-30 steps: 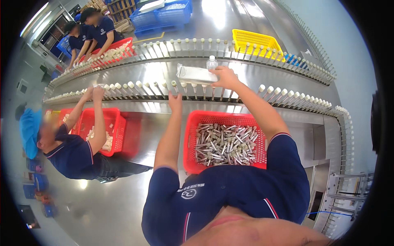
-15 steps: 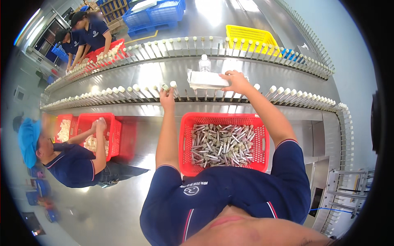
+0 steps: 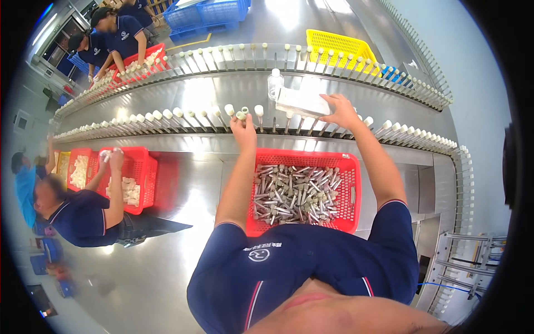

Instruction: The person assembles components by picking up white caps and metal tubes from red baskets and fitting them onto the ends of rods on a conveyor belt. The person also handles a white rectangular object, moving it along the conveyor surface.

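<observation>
My left hand [image 3: 243,129] is closed at the near row of upright metal pins. Between its fingertips are small pale green hollow caps [image 3: 241,116], seen end-on. White-capped pins [image 3: 258,111] stand just beside those fingers. Over the same row, my right hand [image 3: 341,113] grips the right end of a white rectangular block-like pack [image 3: 303,102], which lies slightly tilted above several pins. Right behind its left end stands a clear bottle [image 3: 275,83] with a white cap. Below my forearms, a red basket [image 3: 351,195] holds many loose metal pins with greenish ends [image 3: 297,195].
The pin conveyor curves around at the right, with a second row [image 3: 245,55] farther back. Beyond it are a yellow basket [image 3: 339,42] and blue crates [image 3: 206,19]. At the left, a co-worker [image 3: 83,217] handles pieces over a red basket [image 3: 146,178]. Other people work at the far left.
My left hand has shifted right along the row with the green caps. The white pack and my right hand have also moved right, and the pack is now more tilted.
</observation>
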Action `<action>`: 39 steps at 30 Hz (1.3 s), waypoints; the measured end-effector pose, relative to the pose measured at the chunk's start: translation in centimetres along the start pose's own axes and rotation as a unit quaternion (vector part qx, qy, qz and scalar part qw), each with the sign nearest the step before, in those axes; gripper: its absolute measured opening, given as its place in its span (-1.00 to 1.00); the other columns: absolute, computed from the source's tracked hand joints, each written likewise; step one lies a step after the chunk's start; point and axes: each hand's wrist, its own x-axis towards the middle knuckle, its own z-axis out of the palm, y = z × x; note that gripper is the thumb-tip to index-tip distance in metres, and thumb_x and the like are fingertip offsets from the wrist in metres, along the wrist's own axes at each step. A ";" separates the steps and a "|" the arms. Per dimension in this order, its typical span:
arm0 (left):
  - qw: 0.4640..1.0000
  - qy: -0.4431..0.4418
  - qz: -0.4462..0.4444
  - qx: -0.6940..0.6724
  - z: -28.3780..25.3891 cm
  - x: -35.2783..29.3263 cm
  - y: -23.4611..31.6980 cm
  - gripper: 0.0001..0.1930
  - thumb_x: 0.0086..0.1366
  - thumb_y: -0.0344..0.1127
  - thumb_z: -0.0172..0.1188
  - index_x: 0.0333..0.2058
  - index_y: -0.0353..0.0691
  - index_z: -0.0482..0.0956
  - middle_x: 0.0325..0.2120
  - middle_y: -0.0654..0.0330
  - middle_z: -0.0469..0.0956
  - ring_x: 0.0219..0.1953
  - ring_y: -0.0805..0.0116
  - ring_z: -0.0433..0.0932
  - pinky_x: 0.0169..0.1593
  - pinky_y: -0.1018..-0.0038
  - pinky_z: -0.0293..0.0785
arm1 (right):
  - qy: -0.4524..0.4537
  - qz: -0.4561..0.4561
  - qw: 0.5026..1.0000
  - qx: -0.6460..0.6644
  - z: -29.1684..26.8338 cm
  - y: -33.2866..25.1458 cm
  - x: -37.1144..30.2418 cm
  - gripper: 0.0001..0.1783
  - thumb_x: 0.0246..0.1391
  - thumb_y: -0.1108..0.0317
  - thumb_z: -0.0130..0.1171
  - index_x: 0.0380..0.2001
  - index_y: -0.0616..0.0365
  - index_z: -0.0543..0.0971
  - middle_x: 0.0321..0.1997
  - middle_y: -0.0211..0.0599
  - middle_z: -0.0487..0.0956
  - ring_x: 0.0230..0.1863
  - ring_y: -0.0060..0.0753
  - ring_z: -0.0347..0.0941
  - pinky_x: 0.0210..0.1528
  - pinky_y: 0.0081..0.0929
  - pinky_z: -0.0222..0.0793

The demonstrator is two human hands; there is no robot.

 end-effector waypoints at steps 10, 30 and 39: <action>0.933 -0.087 -0.028 -0.348 4.5 -2.2 8.1 -0.78 0.22 -0.39 0.14 -0.16 -0.29 0.50 -0.39 0.24 0.53 -0.36 0.48 0.47 -0.33 0.56 0.39 | 0.017 0.011 1.000 0.001 -1.1 4.3 -3.0 -0.12 -0.39 0.19 0.46 0.15 -0.06 0.40 0.02 -0.05 0.49 0.07 0.01 0.35 0.15 -0.22 0.25; 0.991 -0.089 -0.007 0.103 -0.5 -0.8 -0.4 -0.43 0.14 -0.33 0.13 0.15 -0.34 0.29 -0.50 0.13 0.51 -0.44 0.34 0.48 -0.29 0.42 0.41 | 0.049 -0.083 0.995 0.022 -3.1 3.0 -0.6 -0.24 -0.40 0.14 0.47 0.01 0.06 0.52 -0.03 -0.13 0.51 0.03 -0.04 0.36 0.11 -0.22 0.27; 0.982 -0.140 0.117 -0.035 2.0 -6.3 4.1 -0.86 0.25 -0.36 0.16 -0.31 -0.31 0.54 -0.65 0.33 0.41 -0.59 0.57 0.26 -0.49 0.54 0.22 | -0.025 -0.063 0.998 0.009 -1.7 4.7 -1.8 -0.22 -0.41 0.12 0.46 0.02 0.05 0.51 -0.07 -0.19 0.52 0.00 -0.08 0.37 0.11 -0.24 0.22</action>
